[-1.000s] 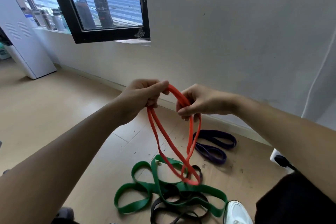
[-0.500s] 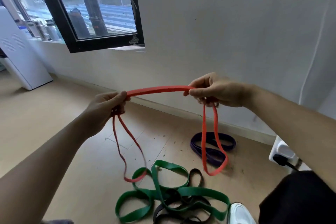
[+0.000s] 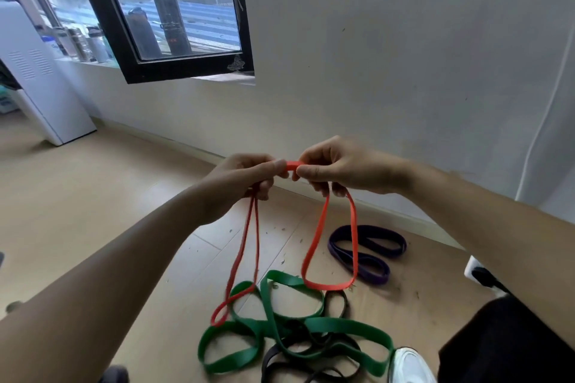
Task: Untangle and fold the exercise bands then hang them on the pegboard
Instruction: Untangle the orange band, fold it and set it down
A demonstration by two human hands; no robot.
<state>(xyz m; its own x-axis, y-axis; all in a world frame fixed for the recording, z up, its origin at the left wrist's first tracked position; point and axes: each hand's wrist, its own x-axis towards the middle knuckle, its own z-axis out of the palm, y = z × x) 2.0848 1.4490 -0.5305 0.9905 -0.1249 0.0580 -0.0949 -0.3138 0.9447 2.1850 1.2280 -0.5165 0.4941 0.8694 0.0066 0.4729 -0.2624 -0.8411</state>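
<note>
I hold a red exercise band (image 3: 315, 247) up in front of me. My left hand (image 3: 249, 177) pinches one fold and my right hand (image 3: 336, 166) pinches the other, with only a short stretch of band between the two thumbs. Two loops hang down from the hands toward the floor. Below them a green band (image 3: 273, 317) lies tangled with a black band (image 3: 311, 364). A purple band (image 3: 370, 255) lies folded near the wall. No pegboard is in view.
Wooden floor with small debris. A white shoe (image 3: 410, 365) is at the bottom right, a white socket with a black plug (image 3: 480, 274) at the right. A black-framed open window (image 3: 186, 68) juts out at upper left, beside a white appliance (image 3: 40, 84).
My hands have come together from a wide spread, so the stretch of red band between them has shrunk to a short piece. The two loops hang closer.
</note>
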